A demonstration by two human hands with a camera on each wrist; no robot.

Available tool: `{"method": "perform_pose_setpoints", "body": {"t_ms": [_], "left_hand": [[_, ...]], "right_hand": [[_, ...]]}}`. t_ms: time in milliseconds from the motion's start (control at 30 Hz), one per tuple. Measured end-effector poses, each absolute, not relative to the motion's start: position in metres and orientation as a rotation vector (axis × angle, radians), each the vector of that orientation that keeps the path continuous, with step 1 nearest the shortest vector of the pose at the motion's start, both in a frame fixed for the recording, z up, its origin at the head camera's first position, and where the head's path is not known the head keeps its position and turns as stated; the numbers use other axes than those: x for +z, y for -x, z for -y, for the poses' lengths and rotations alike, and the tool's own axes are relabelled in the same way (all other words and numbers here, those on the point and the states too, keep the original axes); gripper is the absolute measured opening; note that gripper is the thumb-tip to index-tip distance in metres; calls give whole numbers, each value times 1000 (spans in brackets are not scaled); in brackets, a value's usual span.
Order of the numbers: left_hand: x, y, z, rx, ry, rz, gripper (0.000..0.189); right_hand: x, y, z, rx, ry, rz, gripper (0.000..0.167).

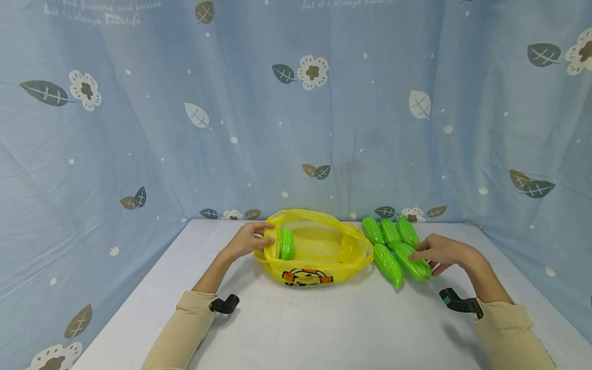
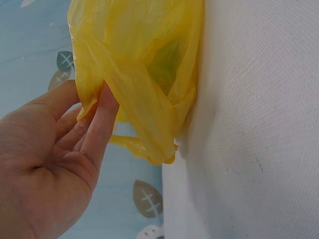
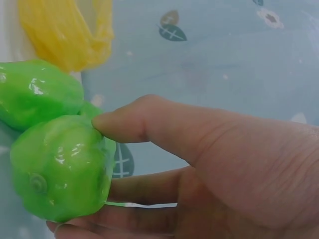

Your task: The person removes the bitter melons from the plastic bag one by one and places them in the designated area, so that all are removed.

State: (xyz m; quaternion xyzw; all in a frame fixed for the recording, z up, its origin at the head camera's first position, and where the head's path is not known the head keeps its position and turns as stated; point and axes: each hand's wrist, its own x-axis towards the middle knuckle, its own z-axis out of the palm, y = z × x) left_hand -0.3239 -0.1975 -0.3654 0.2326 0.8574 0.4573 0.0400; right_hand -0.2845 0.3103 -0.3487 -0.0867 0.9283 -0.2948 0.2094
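A yellow plastic bag point(image 1: 319, 267) stands with its mouth spread wide at the middle of the table. My left hand point(image 1: 250, 239) pinches its left rim; in the left wrist view, the fingers point(image 2: 102, 119) hold the thin folded film. One glossy green gourd-like vegetable point(image 1: 287, 244) is inside the bag, near that hand. At the right, my right hand point(image 1: 441, 252) grips another green gourd-like vegetable point(image 1: 409, 261). The right wrist view shows the thumb on top of this vegetable point(image 3: 60, 169) and fingers curled beneath it.
Several more green gourd-like vegetables lie in two rows right of the bag, one point(image 1: 388, 264) beside the gripped one and others point(image 1: 390, 231) behind. A white cloth covers the table point(image 1: 324, 324). A blue patterned curtain point(image 1: 351, 128) hangs behind and along both sides.
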Motion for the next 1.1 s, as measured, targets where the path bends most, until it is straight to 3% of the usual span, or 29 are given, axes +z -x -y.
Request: {"method": "perform_pose_setpoints", "body": {"t_ms": [533,1100], "left_hand": [[-365,324,197,1394,-706,-2631,49],[-369,327,198,1383,-699,-2641,48]], "right_hand": [[-356,285,-315,-831,222,-2528,59],[-366,289,-314,-823,205,-2524,64]]}}
